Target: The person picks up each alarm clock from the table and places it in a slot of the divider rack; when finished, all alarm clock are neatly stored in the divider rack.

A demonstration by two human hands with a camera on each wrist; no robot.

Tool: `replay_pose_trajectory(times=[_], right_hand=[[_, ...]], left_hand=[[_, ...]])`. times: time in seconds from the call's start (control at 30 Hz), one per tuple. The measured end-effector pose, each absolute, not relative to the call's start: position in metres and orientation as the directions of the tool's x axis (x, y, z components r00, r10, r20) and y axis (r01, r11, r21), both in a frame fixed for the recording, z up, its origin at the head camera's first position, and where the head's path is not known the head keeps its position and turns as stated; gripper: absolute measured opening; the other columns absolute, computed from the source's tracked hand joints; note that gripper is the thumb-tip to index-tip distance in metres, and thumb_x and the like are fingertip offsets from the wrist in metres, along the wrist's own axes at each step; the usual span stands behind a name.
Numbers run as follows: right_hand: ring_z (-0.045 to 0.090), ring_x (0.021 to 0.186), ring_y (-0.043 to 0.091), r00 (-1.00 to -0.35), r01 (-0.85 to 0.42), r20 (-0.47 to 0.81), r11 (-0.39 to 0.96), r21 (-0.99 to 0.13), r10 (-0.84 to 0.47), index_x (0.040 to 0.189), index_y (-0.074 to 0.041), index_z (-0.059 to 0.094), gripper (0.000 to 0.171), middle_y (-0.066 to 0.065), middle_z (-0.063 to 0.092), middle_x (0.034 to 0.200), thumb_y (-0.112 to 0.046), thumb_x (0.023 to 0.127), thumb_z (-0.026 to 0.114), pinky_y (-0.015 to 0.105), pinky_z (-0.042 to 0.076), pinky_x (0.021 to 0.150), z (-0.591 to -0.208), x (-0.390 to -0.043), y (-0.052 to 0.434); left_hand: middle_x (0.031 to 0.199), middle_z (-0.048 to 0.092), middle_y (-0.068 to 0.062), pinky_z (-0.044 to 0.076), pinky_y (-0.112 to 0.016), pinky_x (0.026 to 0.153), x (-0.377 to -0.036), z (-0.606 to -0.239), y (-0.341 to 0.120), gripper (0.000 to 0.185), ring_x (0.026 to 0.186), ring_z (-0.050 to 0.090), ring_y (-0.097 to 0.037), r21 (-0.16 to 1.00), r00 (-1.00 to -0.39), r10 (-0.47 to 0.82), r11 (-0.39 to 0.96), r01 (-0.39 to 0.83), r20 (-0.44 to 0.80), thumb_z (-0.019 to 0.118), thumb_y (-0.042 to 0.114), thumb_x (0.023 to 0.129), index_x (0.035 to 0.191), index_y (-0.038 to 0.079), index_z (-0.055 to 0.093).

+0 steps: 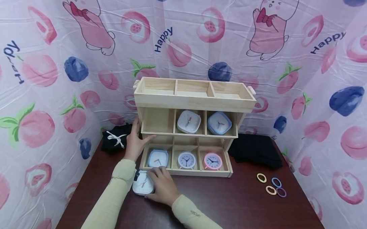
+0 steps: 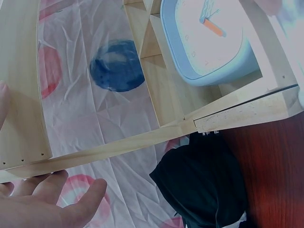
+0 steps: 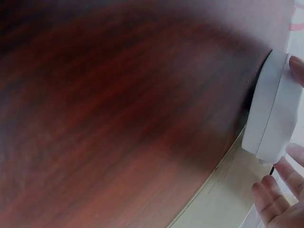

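A three-tier wooden rack (image 1: pixel 196 103) stands on the table, its tiers split into compartments. My left hand (image 1: pixel 135 143) rests along its left side, fingers up the side and thumb extended across the front; in the left wrist view, the fingers touch the rack's wooden side strip (image 2: pixel 109 151). In front of the rack's left corner, my right hand (image 1: pixel 164 186) holds a white alarm clock (image 1: pixel 142 184) between thumb and fingers. The middle tier has a white clock (image 1: pixel 188 121) and a blue clock (image 1: pixel 219 123). Below are a light-blue clock (image 1: pixel 158 158), a round white clock (image 1: pixel 186 160) and a pink clock (image 1: pixel 213 161).
A black bundle with white cord (image 1: pixel 116 139) lies left of the rack, folded black cloth (image 1: pixel 255 150) to its right. Several coloured rings, including a blue ring (image 1: pixel 276 182), lie on the table's right side. Printed fabric (image 1: pixel 186 33) surrounds the table.
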State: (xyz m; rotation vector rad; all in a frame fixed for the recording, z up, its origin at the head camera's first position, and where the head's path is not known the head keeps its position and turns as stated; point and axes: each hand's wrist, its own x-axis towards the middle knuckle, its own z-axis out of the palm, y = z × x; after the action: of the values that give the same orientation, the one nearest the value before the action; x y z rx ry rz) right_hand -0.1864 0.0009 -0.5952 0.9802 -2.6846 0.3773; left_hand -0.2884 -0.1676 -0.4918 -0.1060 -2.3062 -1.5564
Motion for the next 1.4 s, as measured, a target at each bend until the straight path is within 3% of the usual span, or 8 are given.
replay_pose_trajectory(times=[0.27, 0.53, 0.8, 1.17, 1.4], right_hand=[[0.056, 0.128, 0.02, -0.77, -0.636, 0.268, 0.728, -0.257, -0.579, 0.151, -0.012, 0.059, 0.1, 0.004, 0.056, 0.144, -0.053, 0.069, 0.098, 0.032, 0.052, 0.113, -0.595, -0.184, 0.001], [0.059, 0.131, 0.026, -0.774, -0.632, 0.201, 0.726, -0.271, -0.6, 0.157, -0.013, 0.054, 0.107, 0.013, 0.052, 0.146, -0.043, 0.065, 0.1, 0.034, 0.055, 0.112, -0.591, -0.179, 0.017], [0.055, 0.142, 0.029, -0.771, -0.63, 0.119, 0.723, -0.284, -0.626, 0.161, -0.01, 0.047, 0.106, 0.013, 0.047, 0.164, -0.033, 0.07, 0.096, 0.038, 0.052, 0.117, -0.583, -0.171, 0.038], [0.058, 0.129, 0.02, -0.775, -0.618, 0.146, 0.69, -0.377, -0.614, 0.156, -0.008, 0.053, 0.106, 0.003, 0.059, 0.15, -0.039, 0.063, 0.095, 0.034, 0.052, 0.116, -0.595, -0.169, 0.057], [0.057, 0.129, 0.02, -0.763, -0.642, 0.243, 0.66, -0.391, -0.599, 0.154, -0.008, 0.054, 0.107, 0.004, 0.059, 0.148, -0.038, 0.06, 0.095, 0.034, 0.053, 0.114, -0.606, -0.166, 0.069]], left_hand=[[0.177, 0.027, -0.004, 0.035, -0.049, 0.131, -0.288, -0.492, -0.167, 0.114, 0.163, 0.031, -0.025, 0.884, -0.936, -0.138, 0.397, 0.249, 0.325, 0.09, 0.024, 0.088, 0.171, 0.043, 0.015], [0.176, 0.029, -0.003, 0.035, -0.052, 0.13, -0.288, -0.491, -0.167, 0.114, 0.162, 0.033, -0.026, 0.88, -0.937, -0.133, 0.404, 0.248, 0.324, 0.09, 0.022, 0.088, 0.171, 0.043, 0.014], [0.176, 0.029, -0.003, 0.033, -0.051, 0.132, -0.286, -0.488, -0.168, 0.112, 0.163, 0.031, -0.026, 0.883, -0.941, -0.125, 0.403, 0.242, 0.315, 0.089, 0.024, 0.09, 0.17, 0.045, 0.014], [0.176, 0.028, -0.001, 0.033, -0.05, 0.132, -0.287, -0.489, -0.167, 0.114, 0.163, 0.031, -0.024, 0.893, -0.941, -0.133, 0.378, 0.243, 0.312, 0.09, 0.022, 0.089, 0.17, 0.046, 0.014], [0.176, 0.029, -0.002, 0.033, -0.048, 0.132, -0.287, -0.49, -0.168, 0.111, 0.162, 0.033, -0.024, 0.89, -0.941, -0.137, 0.391, 0.235, 0.309, 0.089, 0.026, 0.09, 0.17, 0.047, 0.015]])
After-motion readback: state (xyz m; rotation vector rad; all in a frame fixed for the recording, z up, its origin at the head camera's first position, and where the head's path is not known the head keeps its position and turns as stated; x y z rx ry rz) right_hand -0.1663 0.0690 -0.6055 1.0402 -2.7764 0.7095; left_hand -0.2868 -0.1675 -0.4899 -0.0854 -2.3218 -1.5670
